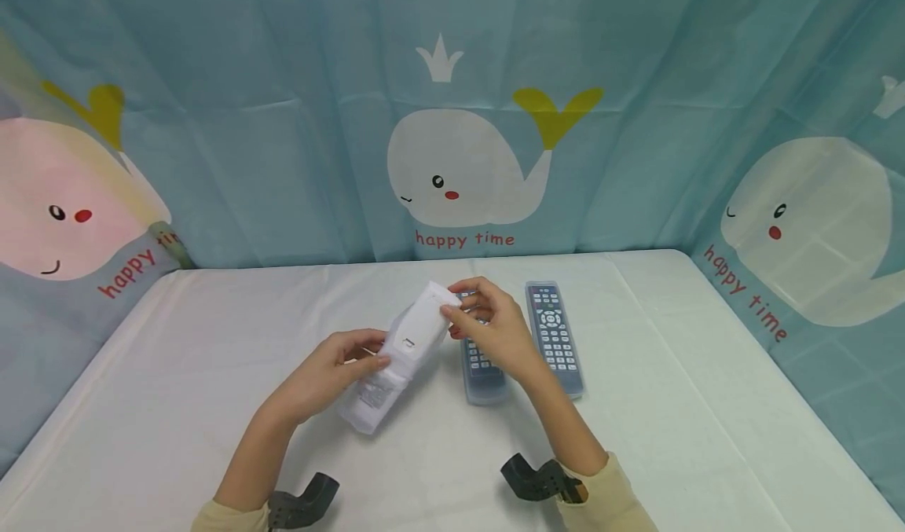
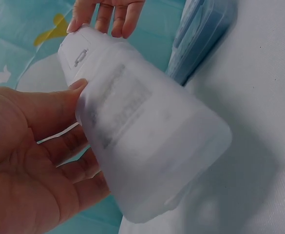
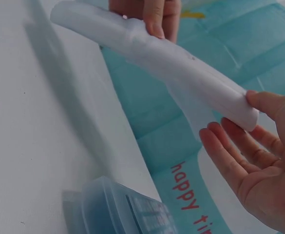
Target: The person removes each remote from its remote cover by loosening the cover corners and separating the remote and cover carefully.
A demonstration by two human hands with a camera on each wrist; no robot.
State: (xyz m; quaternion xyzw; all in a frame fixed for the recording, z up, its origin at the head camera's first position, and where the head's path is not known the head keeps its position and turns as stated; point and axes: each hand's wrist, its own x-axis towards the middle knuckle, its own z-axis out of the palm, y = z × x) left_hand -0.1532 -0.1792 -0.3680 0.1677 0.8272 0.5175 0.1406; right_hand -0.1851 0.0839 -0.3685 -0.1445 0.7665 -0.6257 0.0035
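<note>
A white remote control (image 1: 424,318) is held up above the table at a slant, its back with a small latch mark facing up. A translucent frosted sleeve (image 2: 157,141) covers its near end, with a blurred label showing through. My left hand (image 1: 325,375) grips the remote near its middle, thumb on top at the sleeve's edge and fingers underneath. At the far end, my right hand (image 1: 498,328) pinches the bare remote between thumb and fingers. In the right wrist view, a loose flap of sleeve (image 3: 188,105) hangs below the remote.
Two dark remotes in clear bluish covers lie on the white table (image 1: 693,406): one remote (image 1: 485,383) is partly under my right hand, the other remote (image 1: 555,332) just right of it. A blue curtain (image 1: 304,178) with whale prints stands behind the table.
</note>
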